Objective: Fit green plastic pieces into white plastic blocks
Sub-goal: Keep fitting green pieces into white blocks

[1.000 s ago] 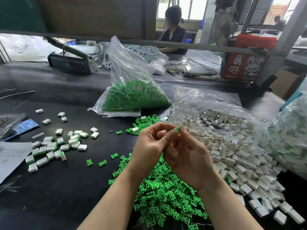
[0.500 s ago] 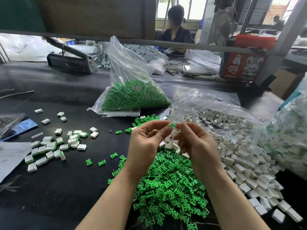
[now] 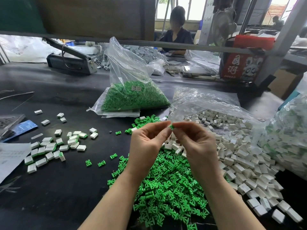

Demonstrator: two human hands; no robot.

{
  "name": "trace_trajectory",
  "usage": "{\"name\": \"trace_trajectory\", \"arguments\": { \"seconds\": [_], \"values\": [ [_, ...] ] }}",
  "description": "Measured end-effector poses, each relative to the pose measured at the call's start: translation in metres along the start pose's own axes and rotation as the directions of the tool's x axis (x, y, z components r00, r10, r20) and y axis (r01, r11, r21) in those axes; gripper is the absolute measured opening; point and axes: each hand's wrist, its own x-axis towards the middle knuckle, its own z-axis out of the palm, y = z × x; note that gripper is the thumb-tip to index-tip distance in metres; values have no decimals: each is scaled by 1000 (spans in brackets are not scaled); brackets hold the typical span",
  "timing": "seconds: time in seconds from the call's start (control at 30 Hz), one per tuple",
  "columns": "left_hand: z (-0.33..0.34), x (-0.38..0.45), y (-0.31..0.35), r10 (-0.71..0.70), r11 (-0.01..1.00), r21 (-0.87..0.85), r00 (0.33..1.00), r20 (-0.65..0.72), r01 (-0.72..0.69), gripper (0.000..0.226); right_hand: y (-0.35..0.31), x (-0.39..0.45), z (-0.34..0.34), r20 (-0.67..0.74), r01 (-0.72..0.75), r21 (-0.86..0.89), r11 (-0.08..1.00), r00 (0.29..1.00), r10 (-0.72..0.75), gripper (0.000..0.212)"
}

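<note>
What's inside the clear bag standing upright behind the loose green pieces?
The bag holds green pieces heaped at its bottom, plus a small label. Pieces deeper in the heap are covered.

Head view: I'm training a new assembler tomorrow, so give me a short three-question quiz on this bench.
1. True or false: both hands pinch one green piece together.
2. Finished blocks lie on which side of the person: A left, B right?
3. Fill in: the loose green pile lies directly below the ____.

Key: 1 true. 2 A. 3 hands, the left hand and right hand.
</note>
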Motion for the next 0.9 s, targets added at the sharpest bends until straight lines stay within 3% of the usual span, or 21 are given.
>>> {"name": "trace_trajectory", "arguments": {
  "seconds": [0.2,0.4,0.6,0.73,0.9],
  "values": [
    [3,-3,1,66,993,98,995,-71,-59,21,-1,-1,1,48,-14,-5,1000,999,14,16],
    [4,-4,2,124,984,137,988,-94,-111,23,2,1,0,83,-136,59,989,988,131,12],
    [2,-5,2,173,968,198,982,-79,-154,26,9,4,-1,128,-297,194,935,952,276,38],
    [2,-4,2,189,963,207,980,-67,-171,24,10,4,-3,145,-303,148,941,948,282,47],
    [1,-3,-1,198,950,252,980,-38,-182,23,12,1,-2,186,-230,-44,972,954,235,38]
  ]
}}
